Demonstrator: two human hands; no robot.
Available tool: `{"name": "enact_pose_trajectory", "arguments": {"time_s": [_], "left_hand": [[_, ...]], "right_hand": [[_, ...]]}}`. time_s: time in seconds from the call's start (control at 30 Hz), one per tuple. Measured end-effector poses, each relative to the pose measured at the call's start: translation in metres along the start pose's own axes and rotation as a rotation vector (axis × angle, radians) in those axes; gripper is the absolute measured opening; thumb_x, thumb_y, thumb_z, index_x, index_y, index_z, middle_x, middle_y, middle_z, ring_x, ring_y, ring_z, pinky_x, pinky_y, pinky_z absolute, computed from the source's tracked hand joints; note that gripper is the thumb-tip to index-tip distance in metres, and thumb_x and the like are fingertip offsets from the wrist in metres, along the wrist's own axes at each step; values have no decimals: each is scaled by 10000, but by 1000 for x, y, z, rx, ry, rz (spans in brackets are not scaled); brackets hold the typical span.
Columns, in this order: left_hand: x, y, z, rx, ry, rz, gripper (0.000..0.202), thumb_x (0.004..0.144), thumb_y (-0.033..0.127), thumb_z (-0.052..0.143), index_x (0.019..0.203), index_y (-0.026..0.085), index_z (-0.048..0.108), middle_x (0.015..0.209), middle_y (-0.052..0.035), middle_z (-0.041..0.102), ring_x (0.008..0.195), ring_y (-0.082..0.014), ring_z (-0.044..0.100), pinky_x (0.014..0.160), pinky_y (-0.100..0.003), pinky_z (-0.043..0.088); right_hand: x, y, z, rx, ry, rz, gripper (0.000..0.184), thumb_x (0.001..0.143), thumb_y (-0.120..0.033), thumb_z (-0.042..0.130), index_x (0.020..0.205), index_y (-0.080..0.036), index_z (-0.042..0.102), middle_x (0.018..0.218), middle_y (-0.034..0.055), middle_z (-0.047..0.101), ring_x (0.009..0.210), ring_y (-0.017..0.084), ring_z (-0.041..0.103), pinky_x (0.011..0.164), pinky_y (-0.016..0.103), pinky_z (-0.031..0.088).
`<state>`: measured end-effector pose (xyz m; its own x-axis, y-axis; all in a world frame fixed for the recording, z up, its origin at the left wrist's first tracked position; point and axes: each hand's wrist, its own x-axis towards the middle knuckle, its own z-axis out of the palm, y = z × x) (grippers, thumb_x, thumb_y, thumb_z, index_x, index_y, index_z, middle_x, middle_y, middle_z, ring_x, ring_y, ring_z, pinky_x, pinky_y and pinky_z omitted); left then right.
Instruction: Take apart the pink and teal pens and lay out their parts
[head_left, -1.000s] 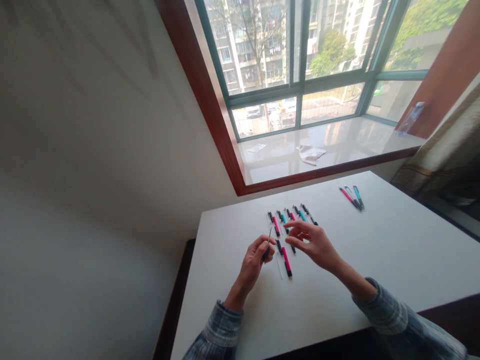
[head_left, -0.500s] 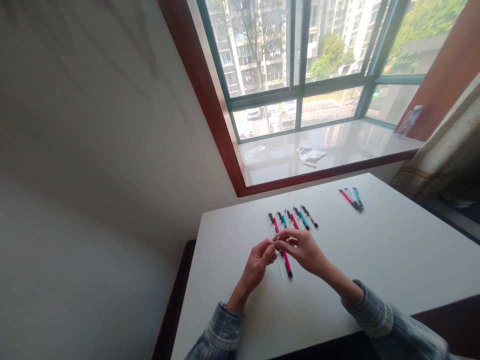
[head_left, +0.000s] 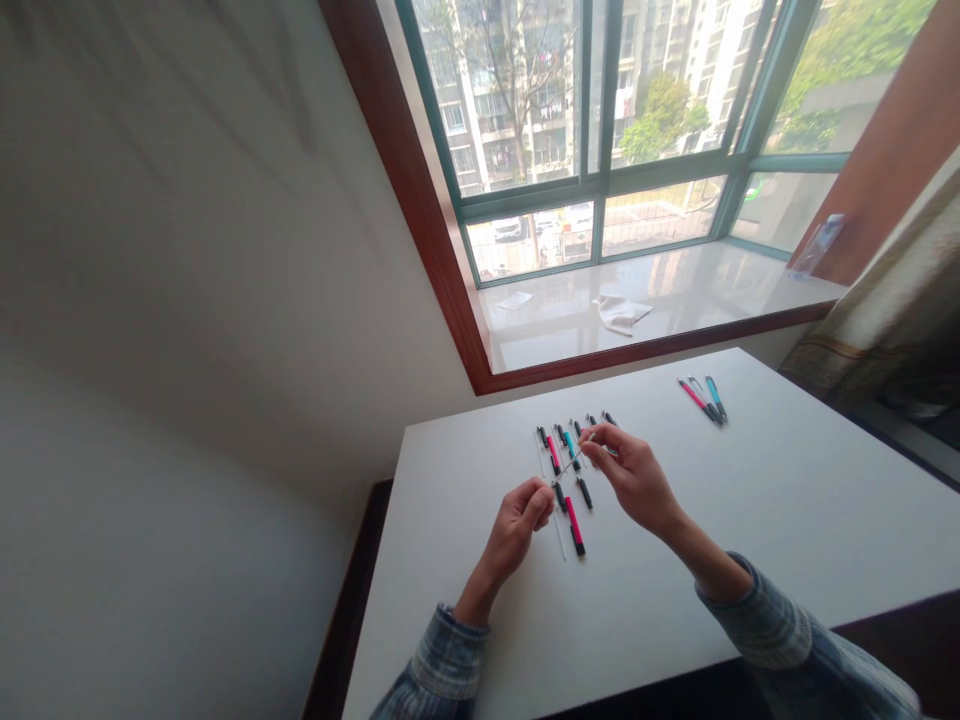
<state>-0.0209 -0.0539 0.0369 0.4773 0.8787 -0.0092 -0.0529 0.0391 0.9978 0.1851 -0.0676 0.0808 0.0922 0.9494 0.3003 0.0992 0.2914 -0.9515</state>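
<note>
1 thin rod — between left hand, right hand

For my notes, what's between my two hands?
In the head view, a thin rod spans from your right hand toward your left hand, over pen parts.

Smooth, nearly matt tabletop; on it, plastic pen barrels; above it, a thin, metallic-looking rod; beyond it, a glossy windowsill with polished wood trim; to its right, a cloth curtain; across its near edge, woven plaid sleeves
</note>
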Motion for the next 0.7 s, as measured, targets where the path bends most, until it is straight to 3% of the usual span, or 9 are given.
{"name": "enact_pose_trajectory", "arguments": {"time_s": [0.13,0.37,0.6,0.7], "left_hand": [[0,-3,-1,-22,17,1,378,919,535,669,894,161,624,635,67,370,566,-88,293,558,-232,253],[-1,-4,-4,79,45,-3,389,895,528,705,833,146,658,665,34,451,606,-101,349,572,-241,276],[2,-2,-3,-8,190,25,393,856,540,745,829,153,680,626,50,404,575,-89,313,541,-230,264],[2,-2,-3,-51,243,29,407,842,553,756,828,153,685,601,60,376,561,-84,310,530,-225,261]], "right_hand": [[-2,0,0,14,-35,19,306,972,-490,613,936,-191,667,826,35,651,725,165,576,660,274,515],[-4,-4,4,38,-61,26,341,950,-530,632,901,-195,674,895,63,685,804,193,620,722,298,558],[1,2,-22,28,158,57,366,910,-546,684,882,-180,691,778,38,670,706,170,605,664,294,541],[-9,10,-12,-6,60,122,397,893,-569,689,864,-175,724,831,65,728,758,197,659,689,310,570]]}}
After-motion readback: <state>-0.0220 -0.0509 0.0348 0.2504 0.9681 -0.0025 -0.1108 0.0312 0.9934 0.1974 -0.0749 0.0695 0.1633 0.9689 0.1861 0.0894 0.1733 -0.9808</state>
